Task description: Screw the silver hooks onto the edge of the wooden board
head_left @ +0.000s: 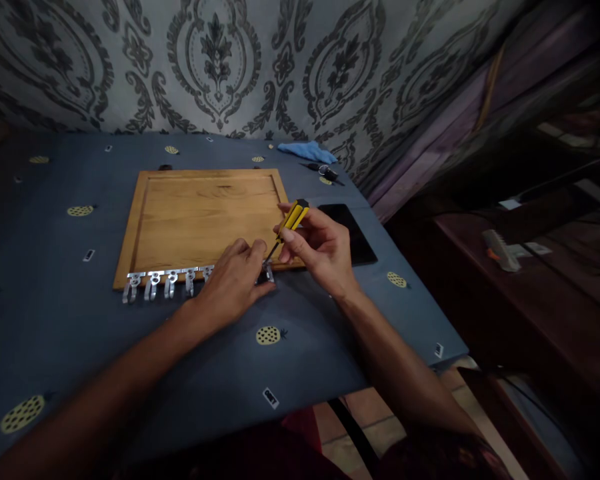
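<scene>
My right hand (320,250) is closed round a yellow-and-black screwdriver (290,222), tip pointing down at the near edge of a wooden board (205,213). A metal hook rail (167,279) with several silver hooks lies along that near edge. My left hand (235,283) rests on the rail's right end, fingers curled and pressing it down beside the screwdriver tip. The right part of the rail is hidden under that hand.
The table (80,333) has a dark blue cloth with yellow pineapple prints. A black phone (350,230) lies right of the board. A blue cloth (305,151) and keys (327,172) sit at the back right by the patterned wall. The table's right edge drops off to dark furniture.
</scene>
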The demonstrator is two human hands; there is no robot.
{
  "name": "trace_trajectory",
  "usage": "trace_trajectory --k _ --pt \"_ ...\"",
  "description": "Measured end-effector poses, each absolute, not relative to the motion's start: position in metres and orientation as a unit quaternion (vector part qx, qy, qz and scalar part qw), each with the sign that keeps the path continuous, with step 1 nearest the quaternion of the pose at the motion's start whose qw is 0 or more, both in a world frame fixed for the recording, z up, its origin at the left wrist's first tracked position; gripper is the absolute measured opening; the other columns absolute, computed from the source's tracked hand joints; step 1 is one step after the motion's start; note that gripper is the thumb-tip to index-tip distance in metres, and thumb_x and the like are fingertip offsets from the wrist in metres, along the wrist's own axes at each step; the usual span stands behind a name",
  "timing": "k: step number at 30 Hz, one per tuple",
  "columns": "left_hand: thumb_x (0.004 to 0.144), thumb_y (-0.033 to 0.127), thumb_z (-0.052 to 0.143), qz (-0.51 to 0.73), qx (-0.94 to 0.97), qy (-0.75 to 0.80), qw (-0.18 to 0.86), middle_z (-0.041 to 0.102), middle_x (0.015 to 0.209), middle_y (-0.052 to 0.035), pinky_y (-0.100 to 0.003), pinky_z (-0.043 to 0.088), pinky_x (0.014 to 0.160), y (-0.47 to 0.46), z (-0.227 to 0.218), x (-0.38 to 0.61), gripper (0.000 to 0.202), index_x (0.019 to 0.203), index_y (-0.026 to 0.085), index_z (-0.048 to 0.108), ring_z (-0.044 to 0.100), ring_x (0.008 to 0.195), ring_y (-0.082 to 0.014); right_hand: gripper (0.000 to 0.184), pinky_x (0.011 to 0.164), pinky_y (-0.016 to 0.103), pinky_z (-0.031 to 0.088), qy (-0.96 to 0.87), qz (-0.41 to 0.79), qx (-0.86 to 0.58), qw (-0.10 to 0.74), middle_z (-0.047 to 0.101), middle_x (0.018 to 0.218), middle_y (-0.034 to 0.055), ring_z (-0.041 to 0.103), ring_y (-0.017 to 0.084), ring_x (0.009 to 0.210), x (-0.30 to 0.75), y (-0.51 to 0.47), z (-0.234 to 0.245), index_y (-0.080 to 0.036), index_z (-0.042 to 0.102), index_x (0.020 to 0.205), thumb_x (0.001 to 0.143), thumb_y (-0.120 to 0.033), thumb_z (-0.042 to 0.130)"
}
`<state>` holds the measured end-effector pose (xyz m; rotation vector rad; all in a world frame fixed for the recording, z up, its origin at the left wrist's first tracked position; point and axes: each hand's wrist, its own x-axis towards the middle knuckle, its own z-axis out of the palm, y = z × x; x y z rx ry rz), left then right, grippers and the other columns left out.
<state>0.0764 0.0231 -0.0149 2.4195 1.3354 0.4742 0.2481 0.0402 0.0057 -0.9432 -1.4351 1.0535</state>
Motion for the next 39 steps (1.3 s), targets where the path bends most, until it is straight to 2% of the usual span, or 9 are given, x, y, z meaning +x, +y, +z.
trace_trajectory --k 4,8,13,18,25,34,39 --pt "0.081 0.028 0.08 0.167 0.852 0.468 0.166 0.064 0.102 -0.0074 -0.042 0.052 0.088 0.0231 -0.0158 0.0765 0.042 0.107 0.02 0.048 0.058 0.106 -0.0301 0.036 0.05 0.022 0.054 -0.609 0.439 -0.403 0.522 0.064 0.064 -0.0054 0.062 0.009 0.049 0.248 0.0396 0.0045 -0.021 0.07 0.094 0.075 -0.049 0.083" --pt "0.081 0.028 0.081 0.173 0.852 0.465 0.168 0.063 0.102 -0.0075 -0.042 0.052 0.088 0.0226 -0.0173 0.0762 0.044 0.11 0.019 0.048 0.058 0.106 -0.0301 0.039 0.044 0.019 0.05 -0.577 0.448 -0.409 0.546 0.066 0.069 -0.0056 0.059 0.006 0.045 0.2445 0.0379 0.0047 -0.021 0.063 0.083 0.07 -0.049 0.088" --pt "0.082 0.028 0.08 0.17 0.848 0.472 0.172 0.062 0.101 -0.0067 -0.042 0.051 0.089 0.0229 -0.0156 0.0768 0.043 0.111 0.02 0.049 0.058 0.107 -0.0303 0.042 0.041 0.02 0.05 -0.572 0.434 -0.411 0.561 0.066 0.073 -0.0054 0.058 0.006 0.044 0.242 0.0381 0.0035 -0.022 0.058 0.079 0.068 -0.05 0.088" --pt "0.083 0.029 0.079 0.155 0.849 0.474 0.178 0.063 0.105 -0.0094 -0.042 0.051 0.089 0.0227 -0.0128 0.0766 0.043 0.112 0.018 0.05 0.058 0.107 -0.03 0.038 0.038 0.021 0.047 -0.578 0.379 -0.404 0.6 0.065 0.076 -0.0046 0.057 0.006 0.043 0.2417 0.0392 0.0022 -0.023 0.057 0.079 0.074 -0.047 0.085" --pt "0.083 0.028 0.08 0.15 0.849 0.473 0.179 0.064 0.105 -0.0091 -0.043 0.051 0.092 0.0229 -0.0113 0.0774 0.043 0.111 0.018 0.049 0.057 0.108 -0.0298 0.038 0.035 0.022 0.046 -0.582 0.385 -0.399 0.595 0.064 0.072 -0.0049 0.055 0.007 0.04 0.2424 0.0398 0.0036 -0.024 0.057 0.076 0.072 -0.047 0.087" --pt "0.084 0.031 0.078 0.17 0.854 0.464 0.163 0.064 0.1 -0.0063 -0.043 0.051 0.089 0.0229 -0.0167 0.0764 0.041 0.109 0.021 0.048 0.057 0.107 -0.0298 0.04 0.04 0.019 0.049 -0.571 0.426 -0.401 0.576 0.064 0.071 -0.0068 0.058 0.006 0.043 0.2417 0.0388 0.0025 -0.021 0.058 0.078 0.069 -0.044 0.089" --pt "0.083 0.03 0.078 0.17 0.854 0.464 0.164 0.064 0.101 -0.0068 -0.041 0.051 0.088 0.0225 -0.0168 0.0763 0.04 0.107 0.021 0.047 0.057 0.106 -0.029 0.04 0.046 0.021 0.053 -0.585 0.434 -0.4 0.556 0.069 0.082 -0.0039 0.062 0.007 0.047 0.245 0.0378 0.0061 -0.023 0.068 0.1 0.073 -0.048 0.086"
